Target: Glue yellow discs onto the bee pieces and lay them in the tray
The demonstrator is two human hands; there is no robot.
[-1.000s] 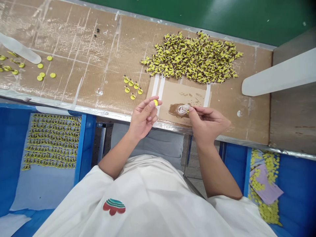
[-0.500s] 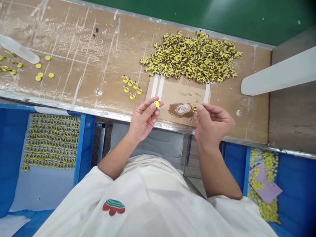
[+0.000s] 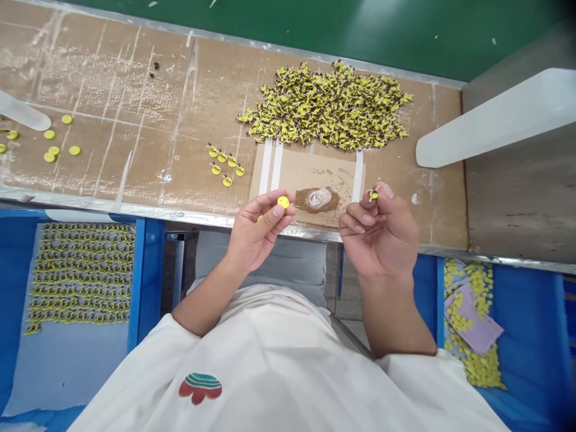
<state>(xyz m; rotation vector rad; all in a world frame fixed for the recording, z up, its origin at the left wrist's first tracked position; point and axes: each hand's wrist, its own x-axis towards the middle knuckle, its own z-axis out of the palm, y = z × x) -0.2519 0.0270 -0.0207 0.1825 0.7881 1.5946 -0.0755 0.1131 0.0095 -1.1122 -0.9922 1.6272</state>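
Between the thumb and fingers of my left hand (image 3: pixel 258 231) is a round yellow disc (image 3: pixel 283 202); a second bit of yellow shows behind its knuckles. My right hand (image 3: pixel 382 231), raised and turned palm toward me, pinches a small yellow and black figurine (image 3: pixel 373 195). Between the hands, a clear wet blob (image 3: pixel 320 198) sits in a damp patch on a cardboard sheet (image 3: pixel 297 165). A big heap of loose figurines (image 3: pixel 328 108) lies behind the sheet. Left of it stand several figurines on yellow discs (image 3: pixel 222 157).
Loose yellow discs (image 3: pixel 54 150) lie at the table's left. A blue bin (image 3: pixel 146 282) at lower left holds rows of based figurines (image 3: pixel 83 273). Another at lower right holds yellow discs (image 3: pixel 483 363). A long white object (image 3: pixel 490 123) juts in from the right.
My right hand has lifted from beside the wet blob and turned its palm toward me, still pinching the figurine. My left hand keeps the disc. The view has shifted slightly.
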